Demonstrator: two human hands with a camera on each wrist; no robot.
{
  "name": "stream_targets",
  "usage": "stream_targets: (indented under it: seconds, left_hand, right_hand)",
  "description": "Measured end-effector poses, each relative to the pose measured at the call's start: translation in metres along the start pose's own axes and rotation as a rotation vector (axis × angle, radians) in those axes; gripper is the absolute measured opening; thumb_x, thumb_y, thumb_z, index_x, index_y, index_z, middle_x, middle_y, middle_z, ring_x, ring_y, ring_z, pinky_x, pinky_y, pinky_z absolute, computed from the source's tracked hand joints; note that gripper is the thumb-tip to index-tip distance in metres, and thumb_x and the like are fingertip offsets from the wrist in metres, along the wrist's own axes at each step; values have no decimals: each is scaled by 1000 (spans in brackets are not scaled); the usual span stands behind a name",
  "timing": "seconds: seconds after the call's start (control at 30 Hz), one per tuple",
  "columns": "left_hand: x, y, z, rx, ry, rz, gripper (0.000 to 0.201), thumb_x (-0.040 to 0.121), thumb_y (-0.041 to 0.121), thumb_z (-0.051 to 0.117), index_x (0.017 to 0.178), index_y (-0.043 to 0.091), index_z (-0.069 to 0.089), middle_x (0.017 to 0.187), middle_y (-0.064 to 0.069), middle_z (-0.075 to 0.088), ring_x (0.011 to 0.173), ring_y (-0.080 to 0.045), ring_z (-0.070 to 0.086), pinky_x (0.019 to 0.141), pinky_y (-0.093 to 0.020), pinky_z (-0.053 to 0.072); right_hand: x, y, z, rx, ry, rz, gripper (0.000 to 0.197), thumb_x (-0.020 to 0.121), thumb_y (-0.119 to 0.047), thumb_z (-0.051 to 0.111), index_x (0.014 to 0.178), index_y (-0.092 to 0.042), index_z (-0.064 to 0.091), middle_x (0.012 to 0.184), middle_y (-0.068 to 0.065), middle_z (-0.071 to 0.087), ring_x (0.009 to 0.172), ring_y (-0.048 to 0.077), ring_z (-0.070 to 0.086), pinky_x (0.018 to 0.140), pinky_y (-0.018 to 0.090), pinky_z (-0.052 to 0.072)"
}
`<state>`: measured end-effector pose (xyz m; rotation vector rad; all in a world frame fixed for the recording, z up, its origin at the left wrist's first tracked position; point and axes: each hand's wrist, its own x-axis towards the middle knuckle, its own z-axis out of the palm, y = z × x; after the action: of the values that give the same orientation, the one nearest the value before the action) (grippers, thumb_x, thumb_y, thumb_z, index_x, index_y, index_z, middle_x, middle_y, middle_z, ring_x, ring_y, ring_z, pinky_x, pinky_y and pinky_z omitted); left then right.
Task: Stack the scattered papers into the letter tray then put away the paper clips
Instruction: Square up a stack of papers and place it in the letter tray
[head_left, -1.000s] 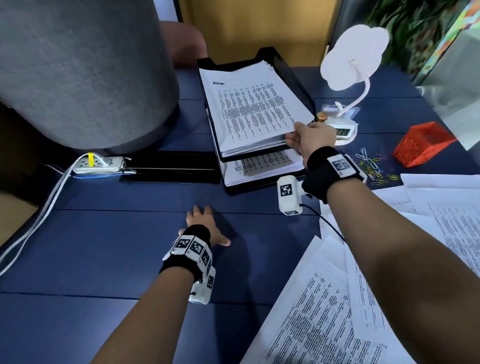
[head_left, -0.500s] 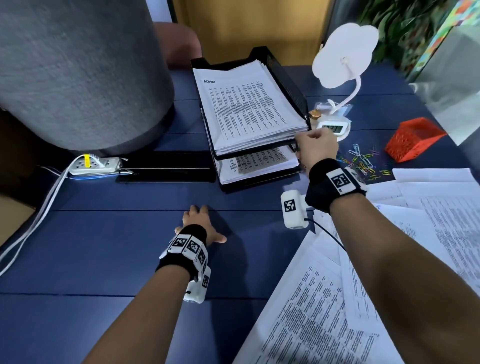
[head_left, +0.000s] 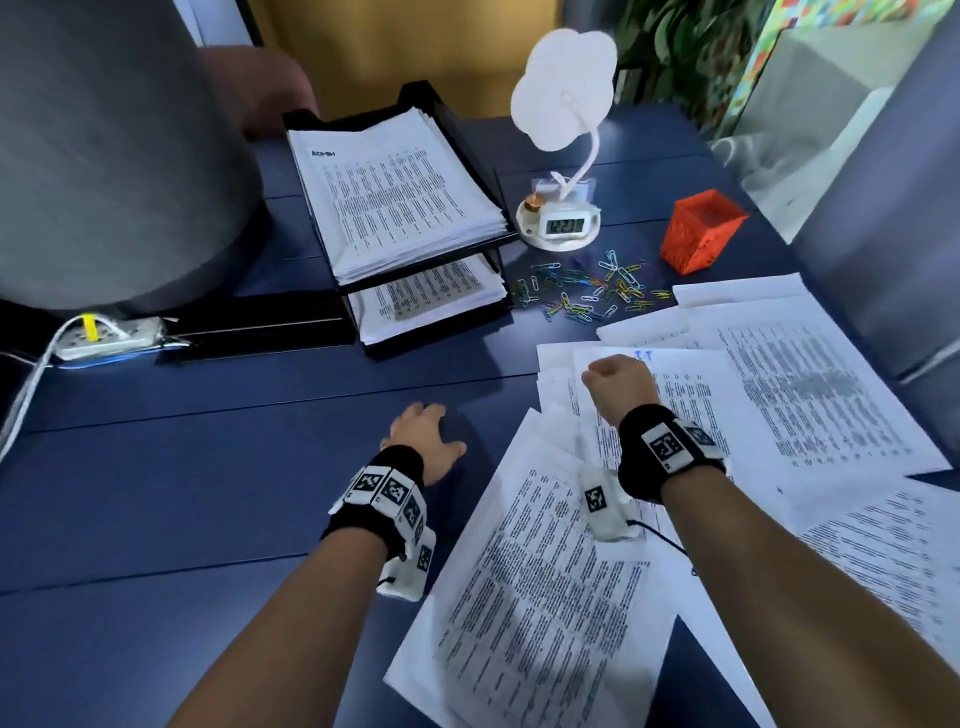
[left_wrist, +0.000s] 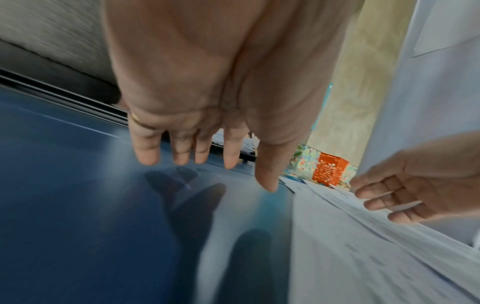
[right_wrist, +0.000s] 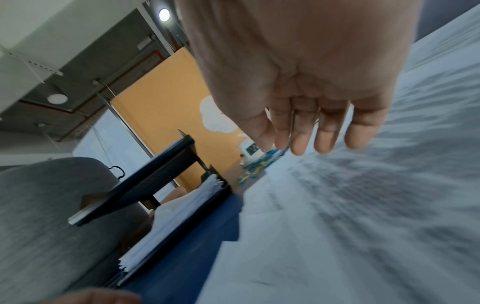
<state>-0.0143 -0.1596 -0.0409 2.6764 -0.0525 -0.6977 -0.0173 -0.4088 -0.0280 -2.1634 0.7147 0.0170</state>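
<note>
The black two-tier letter tray stands at the back centre, a thick paper stack in its upper tier and a thinner stack below. Scattered printed papers cover the right half of the blue table, some near me. Coloured paper clips lie loose between the tray and an orange mesh holder. My right hand hovers just above the papers, fingers loosely hanging and holding nothing. My left hand is over bare table left of the papers, fingers straight.
A white cloud-shaped lamp with a clock base stands right of the tray. A large grey round form fills the back left, a power strip and cable at its foot. A grey panel bounds the right side.
My right hand has left the tray's front right corner and come back toward me, over the scattered papers. The left hand has stayed on the table.
</note>
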Motion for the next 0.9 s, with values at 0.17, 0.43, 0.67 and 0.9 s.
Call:
stream_targets:
  seconds: [0.17, 0.43, 0.67, 0.9]
  left_hand:
    - [-16, 34, 23, -11, 1, 63, 59, 87, 37, 60, 141, 22, 39, 152, -5, 27, 137, -28, 29, 111, -46, 30]
    - [-39, 91, 55, 54, 5, 172, 57, 92, 35, 55, 144, 26, 33, 158, -1, 16, 143, -25, 17, 114, -46, 17]
    - [-51, 130, 88, 96, -89, 161, 90, 85, 63, 52, 152, 27, 4, 160, -9, -2, 147, -28, -1, 115, -52, 9]
    - [-37, 124, 88, 318, -186, 93, 116, 76, 70, 58, 151, 15, -12, 157, -12, -20, 146, -29, -13, 114, -61, 4]
  right_hand:
    - [-11, 42, -29, -162, -27, 70, 27, 88, -10, 50, 107, -3, 69, 114, 17, 66, 108, 32, 59, 90, 31, 46]
    - [-6, 86, -74, -388, -9, 234, 50, 84, -13, 56, 132, -23, 48, 139, 15, 35, 130, 35, 28, 109, 56, 26]
    - [2, 103, -97, -682, -169, 297, 96, 77, -71, 54, 147, -16, 17, 153, 25, 10, 141, 44, 11, 111, 56, 25]
    - [3, 95, -88, -768, -231, 244, 101, 70, -78, 53, 143, -14, 24, 145, 23, 28, 132, 44, 32, 103, 55, 38]
